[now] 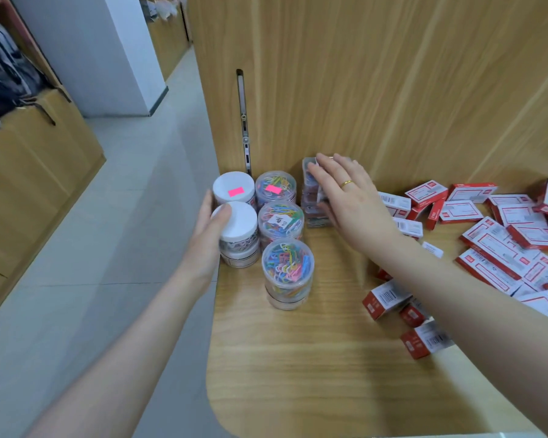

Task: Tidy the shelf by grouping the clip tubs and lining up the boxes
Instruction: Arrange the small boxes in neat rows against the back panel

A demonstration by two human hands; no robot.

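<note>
Several round clear tubs of coloured paper clips stand grouped at the shelf's back left corner. My left hand (pixel 208 229) grips a white-lidded tub (pixel 239 230) from its left side, thumb on the lid. Behind it stands another white-lidded tub (pixel 233 188) with a pink sticker. A clear-lidded tub (pixel 288 270) stands nearest the front. My right hand (pixel 345 200) rests with straight fingers over a stack of small clear square clip boxes (pixel 312 197) by the back wall. Many red-and-white small boxes (pixel 503 248) lie scattered on the right.
The wooden shelf (pixel 298 358) has a rounded front left corner; its left edge drops to a tiled floor. A wooden back panel rises behind, with a metal bracket (pixel 244 121) near the tubs. Some red boxes (pixel 389 298) lie under my right forearm.
</note>
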